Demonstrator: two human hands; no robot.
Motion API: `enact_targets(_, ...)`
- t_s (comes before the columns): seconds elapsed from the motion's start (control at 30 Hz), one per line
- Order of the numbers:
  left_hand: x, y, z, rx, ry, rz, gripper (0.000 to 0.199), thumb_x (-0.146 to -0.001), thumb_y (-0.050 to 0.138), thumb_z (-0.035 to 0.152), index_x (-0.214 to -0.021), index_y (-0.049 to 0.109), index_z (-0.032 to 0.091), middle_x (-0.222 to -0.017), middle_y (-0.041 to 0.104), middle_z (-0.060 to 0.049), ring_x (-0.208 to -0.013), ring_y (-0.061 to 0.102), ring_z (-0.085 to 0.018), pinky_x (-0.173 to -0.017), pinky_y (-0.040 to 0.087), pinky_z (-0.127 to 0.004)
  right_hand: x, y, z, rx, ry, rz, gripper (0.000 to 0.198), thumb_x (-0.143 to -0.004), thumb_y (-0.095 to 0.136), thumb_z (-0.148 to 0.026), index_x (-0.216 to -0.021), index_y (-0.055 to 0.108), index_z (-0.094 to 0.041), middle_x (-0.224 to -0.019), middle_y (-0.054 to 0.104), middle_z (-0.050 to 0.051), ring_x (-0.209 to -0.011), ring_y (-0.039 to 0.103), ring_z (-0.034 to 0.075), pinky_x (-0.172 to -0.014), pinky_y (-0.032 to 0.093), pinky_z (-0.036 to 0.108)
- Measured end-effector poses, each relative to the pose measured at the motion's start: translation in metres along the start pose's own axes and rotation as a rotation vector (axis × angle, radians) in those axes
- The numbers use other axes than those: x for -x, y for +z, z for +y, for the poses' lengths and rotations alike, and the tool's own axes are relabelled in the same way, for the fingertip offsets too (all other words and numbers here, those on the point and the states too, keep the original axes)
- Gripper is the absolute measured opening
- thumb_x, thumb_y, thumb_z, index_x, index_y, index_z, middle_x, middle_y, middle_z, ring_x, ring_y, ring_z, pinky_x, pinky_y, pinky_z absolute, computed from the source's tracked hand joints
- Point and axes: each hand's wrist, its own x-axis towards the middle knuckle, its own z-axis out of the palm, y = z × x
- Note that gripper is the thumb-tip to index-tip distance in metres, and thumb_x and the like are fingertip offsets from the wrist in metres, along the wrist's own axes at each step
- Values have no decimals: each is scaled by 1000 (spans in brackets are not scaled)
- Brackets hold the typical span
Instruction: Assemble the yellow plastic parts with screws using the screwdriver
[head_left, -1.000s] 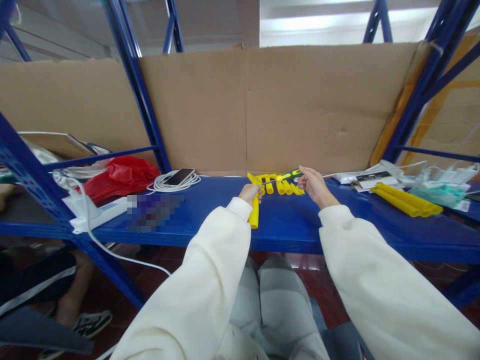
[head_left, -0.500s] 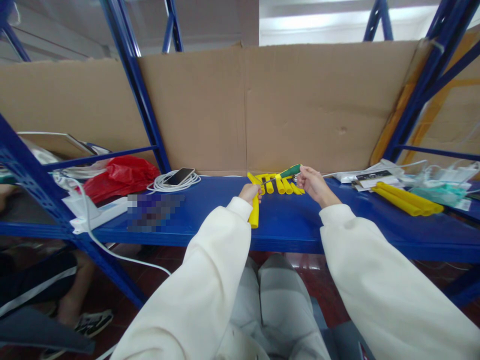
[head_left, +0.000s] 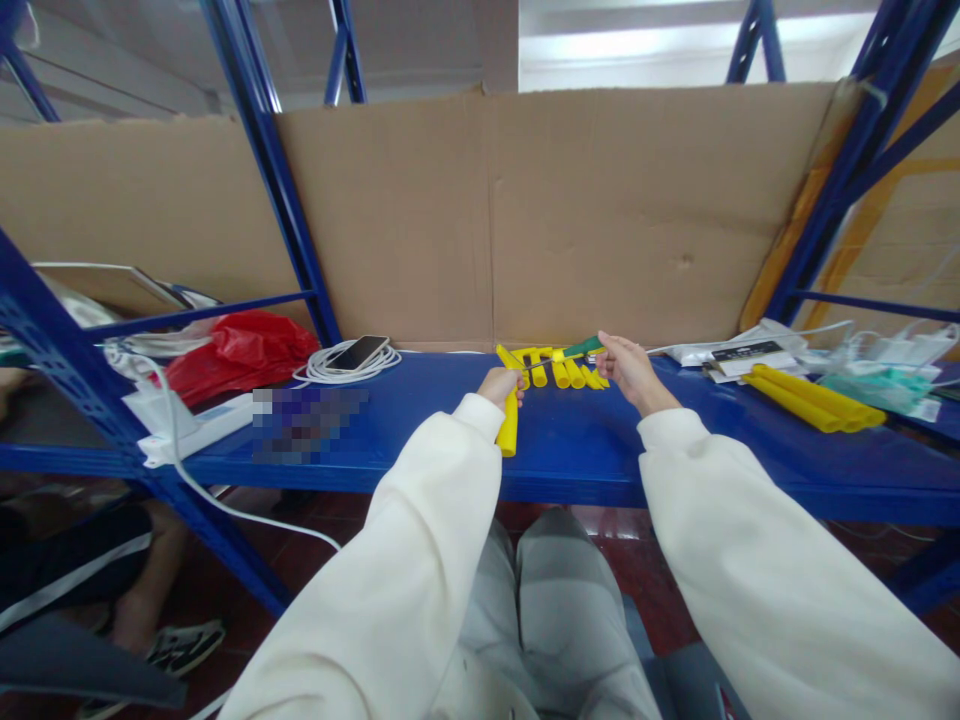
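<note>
"Head camera view: what takes up the most room?"

"A brown cardboard panel (head_left: 637, 220), standing along the back of a blue tabletop (head_left: 420, 425) that is set in a blue metal rack (head_left: 262, 170)."

"And what lies on the tabletop?"

"Towards the left, a crumpled red bag (head_left: 240, 355). Well over to the right, long yellow tubes (head_left: 817, 402) lie side by side. Near the red bag, a coil of white cable (head_left: 319, 370) has a phone (head_left: 363, 351) resting on it."

"How are the hands?"

"The left hand (head_left: 501, 386) has its grip closed around a single yellow piece (head_left: 508, 430), whose near end points to the tabletop's front edge. The right hand (head_left: 626, 370) has a narrow grip, pinching the end of a screwdriver (head_left: 581, 347) with a green and yellow handle."

"Does the screwdriver reach the piece?"

"Its thin shaft runs across to the left hand, but I can't tell whether the tip touches the piece."

"And the smallest things?"

"Short yellow parts (head_left: 561, 375), in a row on the tabletop just beyond the hands, near the cardboard's foot."
</note>
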Motion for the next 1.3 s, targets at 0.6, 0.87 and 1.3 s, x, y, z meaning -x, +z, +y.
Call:
enact_targets(0.6, -1, 0, -1, -47, 35, 22, 25, -80, 54, -1, -65, 47, 19, -41, 41, 7, -33, 36, -8, -41, 30, -22, 1, 1, 0, 41, 68, 8, 47, -75, 76, -57, -68, 46, -22, -46, 58, -2, -35, 49, 8, -35, 36, 17)
enact_targets(0.87, 1, 0, 1, -84, 37, 43, 27, -80, 53, -1, -64, 47, 19, -41, 42, 6, -34, 37, -9, -42, 32, -22, 1, 1, 2, 38, 71, -41, 37, -70, 83, -45, -75, 57, -19, -54, 63, -2, -38, 53, 7, -37, 39, 15)
enact_targets(1.3, -1, -1, 0, -98, 42, 33, 27, -80, 53, -1, -62, 47, 18, -40, 42, 5, -34, 38, -8, -40, 32, -21, 5, 5, -1, 87, 103, 20, 37, -75, 80, -45, -75, 55, -19, -53, 64, -1, -38, 53, 7, -36, 37, 14)
